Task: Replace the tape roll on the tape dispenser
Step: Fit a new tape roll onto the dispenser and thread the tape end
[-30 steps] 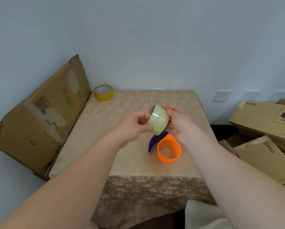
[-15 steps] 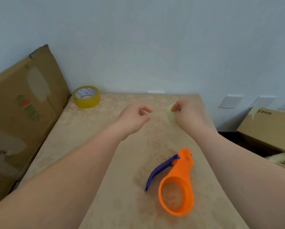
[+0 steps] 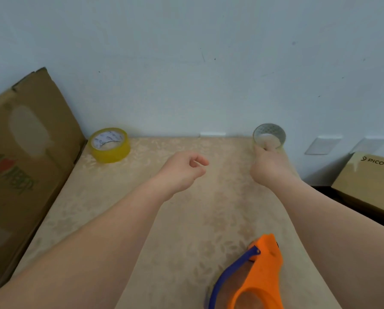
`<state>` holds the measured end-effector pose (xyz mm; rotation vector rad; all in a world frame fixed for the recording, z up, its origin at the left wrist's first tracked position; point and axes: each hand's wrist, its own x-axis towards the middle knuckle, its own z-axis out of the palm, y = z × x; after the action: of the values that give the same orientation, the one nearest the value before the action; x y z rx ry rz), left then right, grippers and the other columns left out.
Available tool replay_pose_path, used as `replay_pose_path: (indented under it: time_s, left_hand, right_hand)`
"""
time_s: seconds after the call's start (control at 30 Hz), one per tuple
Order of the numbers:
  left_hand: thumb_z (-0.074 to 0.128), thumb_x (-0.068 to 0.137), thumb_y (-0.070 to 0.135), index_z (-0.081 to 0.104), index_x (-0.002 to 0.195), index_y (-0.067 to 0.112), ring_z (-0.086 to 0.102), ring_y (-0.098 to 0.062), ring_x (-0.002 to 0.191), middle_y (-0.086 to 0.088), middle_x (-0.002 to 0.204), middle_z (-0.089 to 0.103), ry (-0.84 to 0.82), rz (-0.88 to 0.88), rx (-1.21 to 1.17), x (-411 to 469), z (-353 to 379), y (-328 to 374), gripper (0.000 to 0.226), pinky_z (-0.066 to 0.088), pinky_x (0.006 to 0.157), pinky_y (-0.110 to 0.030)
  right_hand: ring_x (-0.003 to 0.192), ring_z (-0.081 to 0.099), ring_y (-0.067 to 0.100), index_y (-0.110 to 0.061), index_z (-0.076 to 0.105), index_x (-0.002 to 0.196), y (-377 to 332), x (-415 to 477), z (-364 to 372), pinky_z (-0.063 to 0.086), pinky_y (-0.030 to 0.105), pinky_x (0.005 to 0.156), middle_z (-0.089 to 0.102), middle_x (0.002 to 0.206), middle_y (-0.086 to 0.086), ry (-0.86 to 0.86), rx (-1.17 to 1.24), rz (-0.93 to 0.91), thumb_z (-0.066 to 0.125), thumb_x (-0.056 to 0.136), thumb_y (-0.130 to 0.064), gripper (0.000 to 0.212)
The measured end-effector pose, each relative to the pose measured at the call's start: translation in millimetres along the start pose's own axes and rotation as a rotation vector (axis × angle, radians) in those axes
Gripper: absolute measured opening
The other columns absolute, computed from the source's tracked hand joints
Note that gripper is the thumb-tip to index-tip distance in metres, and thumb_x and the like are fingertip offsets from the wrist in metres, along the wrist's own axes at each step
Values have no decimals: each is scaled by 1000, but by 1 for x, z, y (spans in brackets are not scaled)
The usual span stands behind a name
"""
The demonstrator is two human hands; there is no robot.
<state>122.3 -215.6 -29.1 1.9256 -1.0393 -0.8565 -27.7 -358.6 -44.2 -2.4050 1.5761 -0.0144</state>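
Here right hand (image 3: 269,168) grips clear roll (image 3: 269,136); left hand (image 3: 182,172) empty.

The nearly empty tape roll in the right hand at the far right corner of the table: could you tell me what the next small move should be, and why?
Probably let go of it. The right hand has the nearly empty roll at the table's far right corner, apparently set down, the orange dispenser lies bare, and the full yellow roll waits at the far left, nearer the empty left hand.

Dispenser (image 3: 261,277): orange, blue lever, empty, flat on table (image 3: 186,230).
Pale roll (image 3: 269,137): table's far-right corner.
Yellow roll (image 3: 109,144): table's far-left corner.
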Motion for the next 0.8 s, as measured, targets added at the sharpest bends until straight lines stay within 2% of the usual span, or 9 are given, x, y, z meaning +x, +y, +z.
replay_pose_path:
  time_s: [0.07,0.17,0.23,0.3,0.4,0.47,0.6,0.7,0.8]
  left_hand:
    - [56,86,14,65,105,17,51,-10,73,4,81,55,2,-3,0,2,-2,-2,21,38,59,-21]
    - [56,86,14,65,105,16,50,-10,71,3,83,55,9,-9,-10,3,-6,-5,21,36,56,-20]
    - [56,86,14,65,104,17,52,-13,77,2,85,56,15,-16,-16,4,-10,-7,21,38,58,-20]
    - [56,86,15,64,104,18,53,-15,82,1,88,57,23,-28,-14,4,-14,-9,21,40,62,-21]
    - [56,85,15,64,103,19,56,-18,84,-1,93,59,52,-49,9,8,-24,-16,20,42,63,-24]
    - [56,84,15,65,102,18,59,-20,89,-3,96,61,113,-55,59,13,-33,-23,21,44,67,-25]
    - [55,81,16,65,106,18,59,-25,106,-6,110,65,317,-95,312,28,-57,-47,27,44,87,-29]
    - [53,81,19,61,113,20,52,-29,116,-10,122,59,385,-175,504,36,-78,-70,34,44,95,-35]
    - [50,82,16,53,125,19,39,-32,127,-13,135,47,448,-236,649,36,-96,-89,43,37,100,-39]
  right_hand:
    - [144,14,35,-20,24,148,-3,1,1,21,39,113,-4,161,12,-98,-51,23,39,91,-12,59]
    - [145,9,38,-26,21,148,-10,6,7,19,46,115,-7,161,12,-185,-49,23,44,92,-25,60]
    - [145,10,39,-25,22,148,-15,8,11,20,48,115,-3,161,13,-224,-56,25,45,92,-30,61]
    - [143,19,37,-23,24,147,-23,7,12,25,46,113,5,160,13,-227,-57,6,44,92,-32,59]
    - [129,45,30,-17,45,138,-42,3,11,39,35,101,45,146,12,-150,-32,-98,46,92,-29,48]
    - [121,54,27,-17,57,128,-61,-4,10,43,31,95,60,132,8,-154,-36,-180,48,91,-29,40]
    - [119,55,28,-14,60,126,-98,-16,28,46,34,99,60,130,10,-312,-133,-306,49,90,-28,40]
    - [116,56,31,-11,58,123,-114,-20,43,46,37,95,59,128,13,-303,-335,-356,52,85,-32,44]
    - [117,56,29,-10,54,127,-124,-25,51,47,34,92,56,128,13,-292,-414,-384,57,83,-33,50]
